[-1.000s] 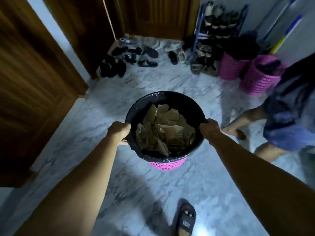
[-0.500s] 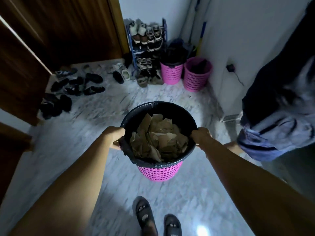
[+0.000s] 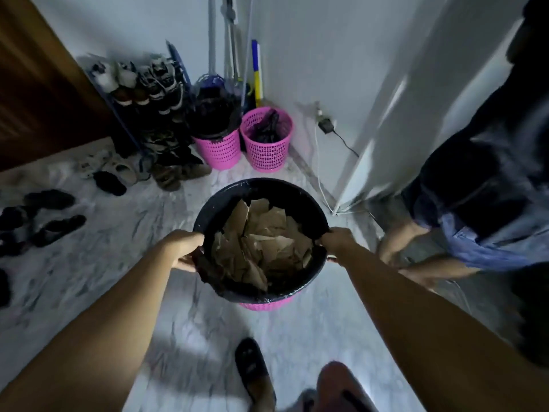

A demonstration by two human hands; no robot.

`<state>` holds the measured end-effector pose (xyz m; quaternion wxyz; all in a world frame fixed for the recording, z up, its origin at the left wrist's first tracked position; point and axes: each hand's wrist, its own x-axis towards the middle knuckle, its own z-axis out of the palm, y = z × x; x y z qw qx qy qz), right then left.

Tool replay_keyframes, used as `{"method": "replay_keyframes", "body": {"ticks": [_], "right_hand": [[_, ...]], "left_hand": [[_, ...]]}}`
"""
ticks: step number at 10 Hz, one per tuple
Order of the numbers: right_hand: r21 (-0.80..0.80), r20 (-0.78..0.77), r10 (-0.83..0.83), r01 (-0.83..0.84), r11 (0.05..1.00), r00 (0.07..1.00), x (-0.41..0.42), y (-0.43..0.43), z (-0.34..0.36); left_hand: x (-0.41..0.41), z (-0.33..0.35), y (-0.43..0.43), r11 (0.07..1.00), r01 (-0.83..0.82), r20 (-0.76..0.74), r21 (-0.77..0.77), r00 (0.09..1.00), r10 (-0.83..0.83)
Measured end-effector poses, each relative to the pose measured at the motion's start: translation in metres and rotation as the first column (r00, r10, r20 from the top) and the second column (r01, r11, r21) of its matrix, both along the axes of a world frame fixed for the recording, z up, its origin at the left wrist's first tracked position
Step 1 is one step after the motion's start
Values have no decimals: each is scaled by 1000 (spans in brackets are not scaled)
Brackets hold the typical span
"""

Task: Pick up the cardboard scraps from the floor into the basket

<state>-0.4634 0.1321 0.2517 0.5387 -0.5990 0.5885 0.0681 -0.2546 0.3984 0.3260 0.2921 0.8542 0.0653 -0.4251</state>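
I carry a pink basket (image 3: 269,304) lined with a black bag, held above the marble floor in front of me. It is filled with several brown cardboard scraps (image 3: 261,242). My left hand (image 3: 184,248) grips the basket's left rim, fingers curled over the black liner. My right hand (image 3: 335,240) grips the right rim the same way. No scraps show on the visible floor.
Two more pink baskets (image 3: 219,148) (image 3: 266,142) stand by the wall ahead, next to a shoe rack (image 3: 148,93) and mop handles (image 3: 231,49). Loose sandals (image 3: 56,227) lie at the left. Another person (image 3: 475,203) stands close on the right beside a white door (image 3: 416,99).
The view has swung right and closer to the wall corner. The two pink baskets and the shoe rack are nearer now. Both hands keep their grip on the basket.
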Motion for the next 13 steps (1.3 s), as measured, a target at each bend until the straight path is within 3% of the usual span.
{"method": "replay_keyframes", "body": {"ticks": [2, 3, 6, 8, 9, 11, 12, 13], "right_hand": [[80, 2, -118, 117, 990, 993, 50, -73, 7], [76, -33, -172, 174, 982, 985, 86, -127, -30], [125, -150, -193, 212, 969, 970, 222, -309, -257], [80, -202, -165, 185, 980, 965, 277, -404, -377], [123, -226, -79, 109, 986, 971, 290, -421, -408], [4, -308, 69, -71, 997, 949, 298, -417, -423], [-139, -363, 224, -291, 947, 904, 296, -399, -398], [-153, -286, 447, -501, 852, 847, 285, -377, -345]], "left_hand": [[73, -19, -109, 993, 118, -3, -6, 993, -118], [120, -57, -171, 989, 151, -25, 3, 988, -151], [253, -303, -344, 989, 105, -147, 108, 985, -89], [301, -421, -434, 985, 149, -91, 83, 986, -141], [309, -452, -457, 984, 163, -65, 67, 985, -158], [302, -475, -463, 984, 177, -20, 36, 984, -176], [294, -449, -462, 964, 265, 46, 22, 963, -266], [285, -413, -446, 939, 342, 54, 18, 938, -343]]}}
